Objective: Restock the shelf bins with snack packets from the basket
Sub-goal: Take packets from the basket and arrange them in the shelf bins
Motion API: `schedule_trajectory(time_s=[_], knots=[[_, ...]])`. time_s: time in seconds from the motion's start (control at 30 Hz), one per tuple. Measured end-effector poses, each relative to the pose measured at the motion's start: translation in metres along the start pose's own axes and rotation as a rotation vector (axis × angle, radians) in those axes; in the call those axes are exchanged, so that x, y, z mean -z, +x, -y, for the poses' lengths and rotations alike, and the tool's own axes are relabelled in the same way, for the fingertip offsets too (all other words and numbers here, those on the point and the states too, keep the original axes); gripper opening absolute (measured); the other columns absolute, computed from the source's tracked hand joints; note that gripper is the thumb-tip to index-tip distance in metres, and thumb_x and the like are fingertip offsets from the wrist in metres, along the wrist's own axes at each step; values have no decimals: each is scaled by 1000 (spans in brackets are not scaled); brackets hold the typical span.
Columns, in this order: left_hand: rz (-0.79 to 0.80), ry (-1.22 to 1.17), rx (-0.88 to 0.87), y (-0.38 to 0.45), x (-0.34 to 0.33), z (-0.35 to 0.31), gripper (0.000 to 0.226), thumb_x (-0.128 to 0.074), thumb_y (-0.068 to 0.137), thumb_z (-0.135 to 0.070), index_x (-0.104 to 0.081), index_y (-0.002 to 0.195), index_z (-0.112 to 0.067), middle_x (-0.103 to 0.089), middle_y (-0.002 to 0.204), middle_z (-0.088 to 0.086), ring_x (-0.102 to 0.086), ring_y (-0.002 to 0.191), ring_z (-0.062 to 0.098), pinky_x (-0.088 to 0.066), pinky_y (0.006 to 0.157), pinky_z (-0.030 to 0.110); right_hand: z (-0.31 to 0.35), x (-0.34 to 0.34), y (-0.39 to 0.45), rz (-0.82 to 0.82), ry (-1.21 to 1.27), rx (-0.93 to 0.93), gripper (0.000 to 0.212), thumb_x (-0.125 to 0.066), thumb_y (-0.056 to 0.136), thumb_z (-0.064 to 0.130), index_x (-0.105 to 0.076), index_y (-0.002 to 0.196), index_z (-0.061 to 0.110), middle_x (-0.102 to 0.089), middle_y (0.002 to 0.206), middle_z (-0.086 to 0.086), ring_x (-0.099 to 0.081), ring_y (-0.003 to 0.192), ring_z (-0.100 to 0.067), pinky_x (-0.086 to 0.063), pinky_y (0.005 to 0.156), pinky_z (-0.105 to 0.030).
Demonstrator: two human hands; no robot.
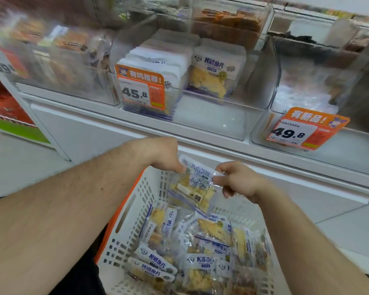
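A clear snack packet (195,185) hangs above the white basket (136,211) of similar packets (202,248); the middle bin (222,122) looks half-filled.

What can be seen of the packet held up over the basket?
The held packet is a clear, glossy plastic pouch with a white top band, blue print, a barcode and yellow pieces inside. It hangs tilted above the white slotted basket, clear of the loose packets below. The left hand pinches its upper left edge and the right hand pinches its upper right edge. It looks sealed and matches the packets in the 45.8 bin.
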State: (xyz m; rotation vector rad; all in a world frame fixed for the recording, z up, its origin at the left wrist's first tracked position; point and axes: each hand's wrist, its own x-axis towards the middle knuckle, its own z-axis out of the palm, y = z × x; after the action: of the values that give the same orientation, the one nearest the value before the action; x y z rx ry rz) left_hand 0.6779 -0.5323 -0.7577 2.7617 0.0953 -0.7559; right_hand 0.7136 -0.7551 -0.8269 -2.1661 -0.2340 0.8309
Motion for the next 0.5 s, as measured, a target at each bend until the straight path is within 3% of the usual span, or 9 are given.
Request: schedule_trajectory(time_s=[0.1, 0.17, 0.23, 0.33, 0.4, 0.5], knots=[[-4, -51, -24, -7, -9, -11, 87, -72, 75, -64, -45, 137, -9, -56, 131, 5, -58, 109, 22, -51, 92, 36, 27, -6, -12, -32, 237, -44, 22, -59, 91, 3, -51, 72, 11, -60, 52, -9, -66, 59, -26, -42, 47, -25], [59, -70, -81, -11, -21, -22, 101, -74, 67, -70, -37, 142, -14, -50, 137, 2, -55, 113, 19, -50, 95, 35, 43, -16, -19, -24, 376, -68, 14, -56, 88, 2, -56, 76, 9, -65, 58, -14, -66, 57, -25, -45, 51, -26], [77, -24, -120, -15, -32, -30, 100, -76, 66, -68, -35, 141, -17, -47, 132, 3, -56, 109, 19, -50, 94, 33, 55, -26, -23, -14, 469, -81, 11, -55, 86, 5, -62, 78, 8, -69, 66, -15, -66, 57, -23, -46, 54, -25], [-57, 11, -170, -12, -45, -31, 61, -78, 76, -39, -45, 123, -18, -55, 117, 4, -60, 97, 20, -53, 82, 32, 62, -35, -25, -12, 572, -102, 15, -53, 85, 7, -65, 75, 8, -67, 65, -11, -62, 53, -19, -42, 47, -21], [-173, -33, -181, -9, -45, -26, 30, -66, 83, -20, -51, 110, -22, -61, 105, 0, -60, 89, 19, -51, 72, 29, 64, -35, -26, -4, 611, -106, 15, -56, 88, 13, -64, 77, 8, -67, 66, -10, -61, 52, -18, -42, 46, -21], [-250, -202, -147, -9, -33, -18, 16, -62, 85, -15, -62, 99, -23, -61, 85, -4, -59, 79, 17, -43, 64, 25, 64, -23, -29, -74, 578, -93, 30, -63, 93, 32, -59, 69, 13, -64, 62, -9, -55, 46, -18, -37, 40, -21]])
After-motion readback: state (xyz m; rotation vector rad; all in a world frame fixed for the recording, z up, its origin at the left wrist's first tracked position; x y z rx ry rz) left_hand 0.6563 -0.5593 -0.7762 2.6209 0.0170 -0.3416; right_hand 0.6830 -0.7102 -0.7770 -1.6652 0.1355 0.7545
